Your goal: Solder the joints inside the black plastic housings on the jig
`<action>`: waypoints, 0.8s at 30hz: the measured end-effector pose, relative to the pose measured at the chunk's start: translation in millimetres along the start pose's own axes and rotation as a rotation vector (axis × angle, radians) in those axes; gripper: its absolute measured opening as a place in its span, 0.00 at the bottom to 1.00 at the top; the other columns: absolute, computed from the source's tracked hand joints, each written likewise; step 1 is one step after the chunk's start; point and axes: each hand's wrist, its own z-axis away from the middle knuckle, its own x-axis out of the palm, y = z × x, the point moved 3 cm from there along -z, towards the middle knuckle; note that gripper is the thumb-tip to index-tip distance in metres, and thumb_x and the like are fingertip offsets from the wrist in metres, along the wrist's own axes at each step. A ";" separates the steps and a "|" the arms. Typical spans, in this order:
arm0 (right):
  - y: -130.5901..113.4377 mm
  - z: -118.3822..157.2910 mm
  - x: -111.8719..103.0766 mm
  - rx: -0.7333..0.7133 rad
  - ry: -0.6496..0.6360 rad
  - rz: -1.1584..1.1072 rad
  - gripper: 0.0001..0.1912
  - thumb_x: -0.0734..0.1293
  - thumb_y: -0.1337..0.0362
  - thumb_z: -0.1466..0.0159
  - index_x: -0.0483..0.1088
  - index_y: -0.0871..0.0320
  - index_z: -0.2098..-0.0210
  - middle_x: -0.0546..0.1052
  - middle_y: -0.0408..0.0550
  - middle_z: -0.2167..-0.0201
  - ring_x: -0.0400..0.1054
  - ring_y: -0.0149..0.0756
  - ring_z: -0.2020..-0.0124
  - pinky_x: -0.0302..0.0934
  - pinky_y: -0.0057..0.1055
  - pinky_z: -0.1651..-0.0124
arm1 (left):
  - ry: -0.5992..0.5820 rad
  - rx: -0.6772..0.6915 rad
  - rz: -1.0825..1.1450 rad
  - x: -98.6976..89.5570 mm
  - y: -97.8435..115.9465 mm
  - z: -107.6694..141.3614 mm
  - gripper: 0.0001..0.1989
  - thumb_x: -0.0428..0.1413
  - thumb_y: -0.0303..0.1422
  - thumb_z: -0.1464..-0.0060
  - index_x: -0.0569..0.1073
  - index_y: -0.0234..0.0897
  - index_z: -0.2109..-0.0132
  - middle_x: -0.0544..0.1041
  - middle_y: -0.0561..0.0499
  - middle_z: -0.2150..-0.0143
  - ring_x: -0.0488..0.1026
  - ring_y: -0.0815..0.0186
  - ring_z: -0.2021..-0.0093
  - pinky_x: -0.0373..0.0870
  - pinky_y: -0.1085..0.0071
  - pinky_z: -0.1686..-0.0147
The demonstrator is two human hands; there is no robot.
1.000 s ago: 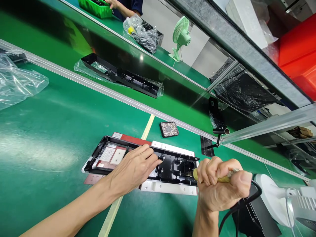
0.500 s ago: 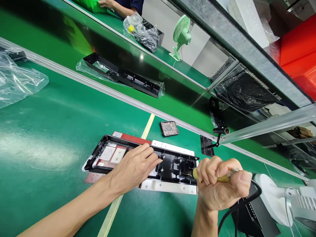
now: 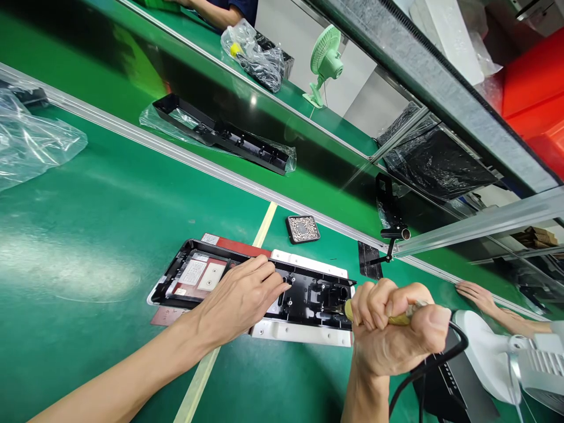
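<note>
A long black plastic housing (image 3: 304, 296) lies open side up on a reddish-brown base with white side strips (image 3: 299, 333). My left hand (image 3: 242, 294) lies across its middle, fingers bent and close together, pressing on it; the fingertips are partly hidden. At the right end of the housing, my right hand (image 3: 394, 329) is closed round the yellow handle of a corded soldering iron (image 3: 399, 319). The iron's metal shaft points left into the housing among the moulded posts; its tip is hard to make out. A black cable hangs down from the handle.
Beyond the housing sits a small tray (image 3: 302, 229) of tiny metal parts. A metal rail (image 3: 211, 171) borders a belt carrying another bagged black housing (image 3: 220, 132). Clear plastic bags (image 3: 35, 141) lie left. A white fan (image 3: 489, 352) and another person's hand (image 3: 476, 295) are at right.
Another person's hand and forearm have come into view at the right, by the rail. My two hands, the soldering iron and the housing look nearly unmoved.
</note>
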 end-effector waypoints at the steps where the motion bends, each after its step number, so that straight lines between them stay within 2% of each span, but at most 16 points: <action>1: -0.1 0.1 0.5 0.001 0.006 0.000 0.21 0.60 0.52 0.35 0.62 0.56 0.81 0.55 0.34 0.90 0.45 0.24 0.90 0.46 0.21 0.90 | 0.001 0.003 0.000 -0.2 0.2 0.0 0.14 0.49 0.30 0.31 0.72 0.35 0.66 0.68 0.51 0.71 0.62 0.64 0.67 0.64 0.64 0.64; 18: 0.8 0.4 -1.2 -0.015 -0.023 -0.009 0.20 0.58 0.55 0.34 0.62 0.56 0.80 0.54 0.34 0.90 0.45 0.24 0.90 0.47 0.21 0.90 | -0.020 0.009 -0.017 1.6 0.7 -0.2 0.14 0.48 0.30 0.31 0.72 0.35 0.66 0.67 0.51 0.71 0.61 0.64 0.68 0.64 0.63 0.63; 24: 0.8 0.5 -2.2 0.012 0.019 0.002 0.20 0.58 0.55 0.34 0.61 0.56 0.80 0.55 0.34 0.90 0.45 0.24 0.90 0.47 0.21 0.89 | -0.015 0.007 -0.016 1.9 0.3 0.1 0.14 0.49 0.31 0.31 0.72 0.35 0.67 0.67 0.51 0.71 0.62 0.63 0.68 0.64 0.63 0.61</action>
